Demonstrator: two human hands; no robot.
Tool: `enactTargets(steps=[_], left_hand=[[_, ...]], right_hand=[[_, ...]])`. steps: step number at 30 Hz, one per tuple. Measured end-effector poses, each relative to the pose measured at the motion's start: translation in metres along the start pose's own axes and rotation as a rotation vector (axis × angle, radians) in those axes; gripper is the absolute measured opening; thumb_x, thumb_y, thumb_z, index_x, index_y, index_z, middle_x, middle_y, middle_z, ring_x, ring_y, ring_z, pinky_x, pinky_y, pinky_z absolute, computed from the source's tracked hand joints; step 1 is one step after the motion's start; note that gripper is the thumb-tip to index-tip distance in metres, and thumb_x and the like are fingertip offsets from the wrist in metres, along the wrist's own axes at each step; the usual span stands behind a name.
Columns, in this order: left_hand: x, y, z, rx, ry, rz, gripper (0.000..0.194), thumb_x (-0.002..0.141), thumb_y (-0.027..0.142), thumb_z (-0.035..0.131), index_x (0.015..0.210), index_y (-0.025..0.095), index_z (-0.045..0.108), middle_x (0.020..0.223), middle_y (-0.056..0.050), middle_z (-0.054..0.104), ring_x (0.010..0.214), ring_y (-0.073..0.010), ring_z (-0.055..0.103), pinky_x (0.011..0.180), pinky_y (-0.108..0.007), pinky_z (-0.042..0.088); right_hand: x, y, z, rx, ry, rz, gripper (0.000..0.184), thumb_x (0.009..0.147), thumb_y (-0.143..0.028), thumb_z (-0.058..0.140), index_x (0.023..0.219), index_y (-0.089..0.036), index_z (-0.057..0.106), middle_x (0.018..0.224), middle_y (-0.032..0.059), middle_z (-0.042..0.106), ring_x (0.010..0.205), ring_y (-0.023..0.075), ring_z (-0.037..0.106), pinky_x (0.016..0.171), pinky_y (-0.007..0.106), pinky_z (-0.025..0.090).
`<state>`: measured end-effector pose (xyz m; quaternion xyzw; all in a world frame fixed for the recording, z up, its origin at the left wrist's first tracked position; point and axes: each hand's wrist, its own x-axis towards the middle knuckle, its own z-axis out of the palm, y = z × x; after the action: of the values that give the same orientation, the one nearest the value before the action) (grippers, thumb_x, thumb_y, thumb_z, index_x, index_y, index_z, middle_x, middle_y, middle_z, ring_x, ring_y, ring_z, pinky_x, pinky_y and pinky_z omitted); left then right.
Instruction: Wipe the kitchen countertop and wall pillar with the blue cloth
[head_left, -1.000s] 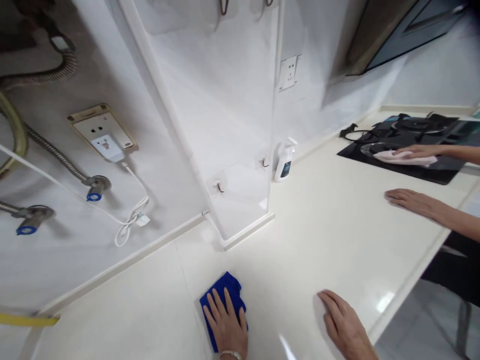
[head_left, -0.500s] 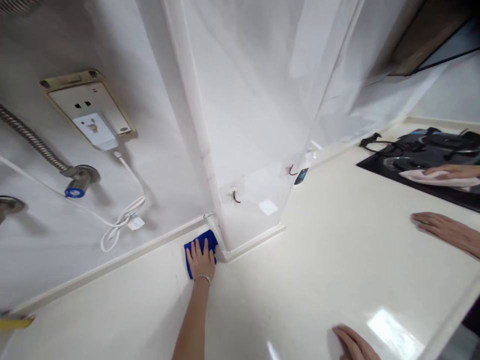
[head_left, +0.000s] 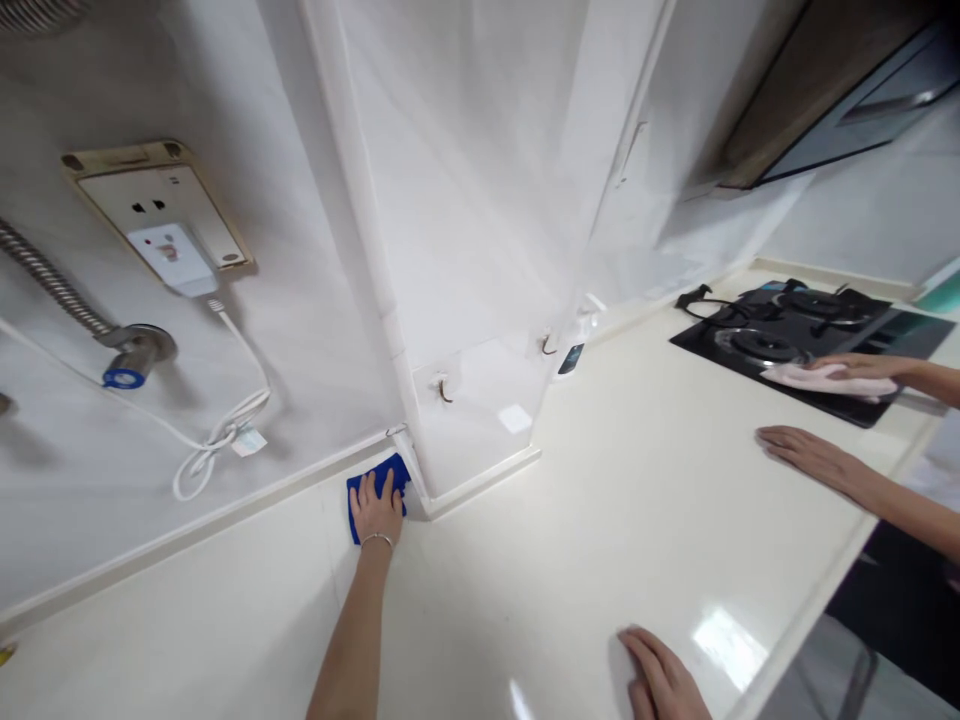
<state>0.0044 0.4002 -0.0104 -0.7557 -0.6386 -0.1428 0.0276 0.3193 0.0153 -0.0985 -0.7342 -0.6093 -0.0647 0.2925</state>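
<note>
My left hand (head_left: 376,512) presses a folded blue cloth (head_left: 399,468) to the pale countertop (head_left: 480,600), right in the corner where the wall meets a white pillar. Its fingers are spread over the cloth and hold it down; part of the cloth is hidden beneath them. Lower right, my right hand (head_left: 660,672) rests on the counter with fingers stretched out and nothing in it. The bottom edge of the picture cuts it off.
Another person's hand (head_left: 847,368) holds a pale pink cloth (head_left: 795,380) on the black gas stove (head_left: 817,320); their other hand (head_left: 802,450) lies on the counter. A bottle (head_left: 571,358) stands behind the pillar. On the left wall are a socket (head_left: 161,215), a looped cable (head_left: 217,440) and a valve (head_left: 127,372).
The view has swung right, so everything sits further left and more of the stove and the other person's arms shows. My left hand stays on the blue cloth in the corner.
</note>
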Motion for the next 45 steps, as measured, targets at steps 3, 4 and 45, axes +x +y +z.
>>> enactTargets(steps=[3,4,45], left_hand=[[-0.053,0.004,-0.014,0.029,-0.004,0.038,0.051,0.094,0.035,0.036,0.143,0.029,0.044,0.152,-0.015,0.046,0.145,-0.0286,0.036,0.122,-0.054,0.024],[-0.073,0.007,-0.017,0.037,-0.002,0.054,0.051,0.094,0.034,0.036,0.143,0.028,0.044,0.152,-0.015,0.046,0.145,-0.0289,0.037,0.122,-0.054,0.025],[-0.28,-0.182,-0.102,0.146,0.009,-0.517,0.066,0.087,0.055,0.023,0.145,0.029,0.042,0.15,-0.012,0.048,0.144,-0.0325,0.038,0.117,-0.056,0.031]], right_hand=[[0.003,-0.007,0.0,0.034,-0.01,0.033,0.042,0.092,-0.025,0.045,0.134,-0.022,0.047,0.131,0.0134,0.055,0.116,0.0289,0.058,0.093,0.047,0.055],[0.004,-0.01,-0.001,0.039,-0.016,0.042,0.042,0.092,-0.023,0.044,0.133,-0.021,0.046,0.131,0.0136,0.054,0.118,0.0289,0.056,0.095,0.048,0.054],[0.01,-0.013,-0.014,0.005,0.045,0.098,0.038,0.085,-0.021,0.046,0.122,-0.024,0.056,0.121,0.0099,0.059,0.109,0.0291,0.054,0.089,0.048,0.047]])
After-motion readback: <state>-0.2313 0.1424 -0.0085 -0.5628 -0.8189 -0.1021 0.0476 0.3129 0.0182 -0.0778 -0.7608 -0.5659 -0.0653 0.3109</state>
